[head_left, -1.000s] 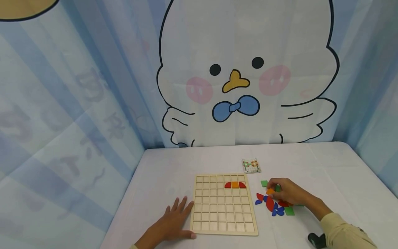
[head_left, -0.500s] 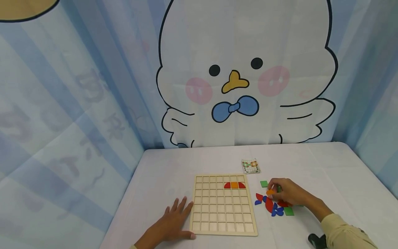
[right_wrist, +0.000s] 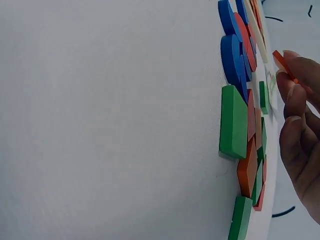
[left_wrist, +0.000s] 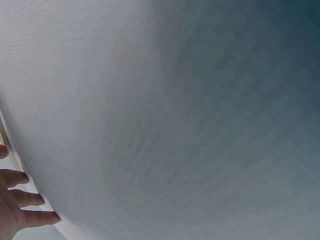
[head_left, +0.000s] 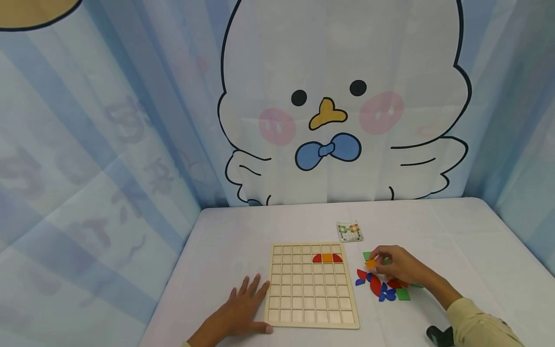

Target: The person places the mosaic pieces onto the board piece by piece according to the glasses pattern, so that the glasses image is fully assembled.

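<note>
Between thumb and fingertips my right hand [head_left: 396,264] pinches an orange square tile [head_left: 370,264], raised a little above the loose pieces. In the right wrist view the orange tile [right_wrist: 283,64] shows nearly edge-on in the fingers. A wooden grid board [head_left: 310,294] lies flat on the table. Its upper right holds an orange square [head_left: 327,258] with a red quarter-round piece [head_left: 317,259] on one side and a similar red piece [head_left: 337,258] on the other. My left hand [head_left: 240,308] lies with spread fingers, fingertips and thumb at the board's left edge and lower left corner.
Under and beside the right hand lies a loose cluster: a red piece [head_left: 375,285], blue pieces [head_left: 390,294], green tiles [head_left: 403,294]. A small patterned card [head_left: 349,232] lies beyond the board. A dark green object [head_left: 440,336] sits near the right sleeve. A curtain hangs behind the table.
My right hand has lifted slightly, carrying the orange square tile up and a little left from the cluster. The left hand and the board stay put.
</note>
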Tool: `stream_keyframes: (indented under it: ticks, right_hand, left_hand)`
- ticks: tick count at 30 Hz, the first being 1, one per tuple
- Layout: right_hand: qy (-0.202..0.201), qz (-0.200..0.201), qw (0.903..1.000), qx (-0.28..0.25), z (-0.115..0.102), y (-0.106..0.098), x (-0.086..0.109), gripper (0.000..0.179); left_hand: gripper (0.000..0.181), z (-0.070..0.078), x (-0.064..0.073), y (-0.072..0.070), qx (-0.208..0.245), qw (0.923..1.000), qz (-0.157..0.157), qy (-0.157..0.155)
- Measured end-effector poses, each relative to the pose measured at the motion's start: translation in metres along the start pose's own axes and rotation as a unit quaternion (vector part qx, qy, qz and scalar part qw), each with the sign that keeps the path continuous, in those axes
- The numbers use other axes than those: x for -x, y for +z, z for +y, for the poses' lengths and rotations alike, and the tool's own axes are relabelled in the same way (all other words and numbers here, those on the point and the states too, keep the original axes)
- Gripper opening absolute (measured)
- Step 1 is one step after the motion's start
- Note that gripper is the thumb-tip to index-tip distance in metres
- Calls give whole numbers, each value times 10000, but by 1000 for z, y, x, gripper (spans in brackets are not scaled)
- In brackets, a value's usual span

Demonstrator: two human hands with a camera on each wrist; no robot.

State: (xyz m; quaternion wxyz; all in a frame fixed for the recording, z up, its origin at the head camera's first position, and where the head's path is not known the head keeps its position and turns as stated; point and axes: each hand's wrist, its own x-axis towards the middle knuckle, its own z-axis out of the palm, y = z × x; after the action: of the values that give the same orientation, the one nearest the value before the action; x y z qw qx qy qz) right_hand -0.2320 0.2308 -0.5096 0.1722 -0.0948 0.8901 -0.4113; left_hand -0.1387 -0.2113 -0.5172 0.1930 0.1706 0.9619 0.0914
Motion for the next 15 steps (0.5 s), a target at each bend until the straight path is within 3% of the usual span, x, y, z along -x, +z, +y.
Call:
stream_keyframes:
  ticks: [5, 15]
  right_hand:
    - [-29, -120, 9994, -317, -1, 3, -4, 39]
    - [-517, -407, 9959, -627, -8, 12, -8, 37]
  left_hand:
    - [110, -1, 0, 1, -7, 10000, -6, 15]
    - [109, 0, 2, 0, -22, 9999, 50, 88]
